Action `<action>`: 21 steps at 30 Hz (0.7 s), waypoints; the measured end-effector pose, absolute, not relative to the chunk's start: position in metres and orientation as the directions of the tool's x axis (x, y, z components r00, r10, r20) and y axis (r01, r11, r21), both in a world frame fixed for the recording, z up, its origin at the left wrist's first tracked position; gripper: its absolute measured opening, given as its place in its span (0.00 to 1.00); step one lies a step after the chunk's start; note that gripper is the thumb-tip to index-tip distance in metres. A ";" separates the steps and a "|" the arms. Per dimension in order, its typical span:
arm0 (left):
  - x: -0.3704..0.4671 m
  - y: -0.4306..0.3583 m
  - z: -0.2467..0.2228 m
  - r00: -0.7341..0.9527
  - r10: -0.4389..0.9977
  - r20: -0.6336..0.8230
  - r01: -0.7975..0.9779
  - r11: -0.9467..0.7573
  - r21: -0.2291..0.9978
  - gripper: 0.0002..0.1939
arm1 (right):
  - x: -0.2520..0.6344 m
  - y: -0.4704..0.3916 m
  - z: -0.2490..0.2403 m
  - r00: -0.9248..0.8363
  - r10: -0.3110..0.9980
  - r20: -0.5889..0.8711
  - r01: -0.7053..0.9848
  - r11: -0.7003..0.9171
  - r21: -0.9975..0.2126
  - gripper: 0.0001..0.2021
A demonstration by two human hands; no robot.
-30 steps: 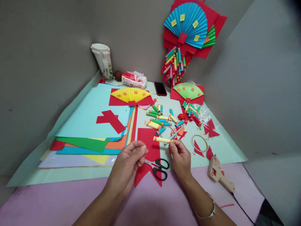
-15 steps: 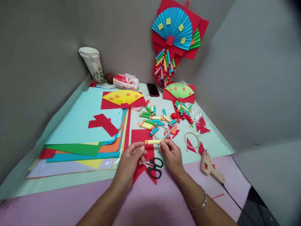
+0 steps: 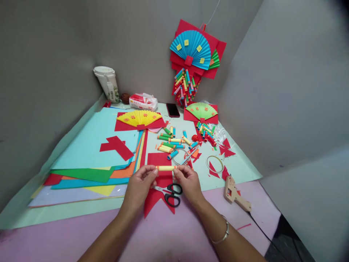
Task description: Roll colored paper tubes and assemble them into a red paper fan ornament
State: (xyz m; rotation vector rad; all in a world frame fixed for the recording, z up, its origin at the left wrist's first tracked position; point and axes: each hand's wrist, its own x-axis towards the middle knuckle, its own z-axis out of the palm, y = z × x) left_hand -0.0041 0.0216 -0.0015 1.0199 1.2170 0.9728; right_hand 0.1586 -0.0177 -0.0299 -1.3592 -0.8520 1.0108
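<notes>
A yellow paper roll with orange ends [image 3: 166, 168] is held level between my two hands. My left hand [image 3: 141, 183] pinches its left end, and my right hand [image 3: 188, 181] grips the right end between thumb and fingers. Beneath them lies a red paper strip [image 3: 156, 200] with a notched lower end. Black-handled scissors [image 3: 173, 194] rest on that strip, their blades pointing toward my left hand. Just beyond my hands, several green, yellow and blue rolls [image 3: 168, 145] are scattered over the pale sheet.
Stacked coloured paper [image 3: 89, 145] covers the left side, near a yellow fan [image 3: 140, 117]. A glue gun [image 3: 236, 195] lies at the right, by a tape ring [image 3: 215, 164]. Behind are a green fan [image 3: 202, 111], a phone [image 3: 173, 110], and a hanging blue-fan decoration [image 3: 191, 49].
The camera view has shifted, so the scene sits lower and further left. My left fingers have closed on the roll's left end; my right hand still holds the other end.
</notes>
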 end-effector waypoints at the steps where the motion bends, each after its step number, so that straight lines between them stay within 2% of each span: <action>1: -0.004 0.023 -0.002 0.096 0.962 -0.255 -0.026 0.259 0.966 0.15 | 0.158 -0.018 -0.029 0.368 0.927 -0.071 -0.064 -0.051 -0.997 0.12; 9: -0.003 0.035 -0.003 0.171 0.949 -0.265 0.128 0.245 0.961 0.18 | 0.158 -0.014 -0.028 0.465 0.881 0.088 0.094 0.050 -0.994 0.11; 15: 0.005 0.041 0.007 0.162 0.947 -0.277 0.193 0.245 0.950 0.19 | 0.158 -0.010 -0.031 0.495 0.869 0.018 0.047 -0.006 -0.999 0.11; 21: 0.007 0.038 0.001 0.159 0.950 -0.268 0.111 0.253 0.961 0.20 | 0.156 -0.011 -0.032 0.442 0.897 0.004 0.009 0.000 -1.000 0.10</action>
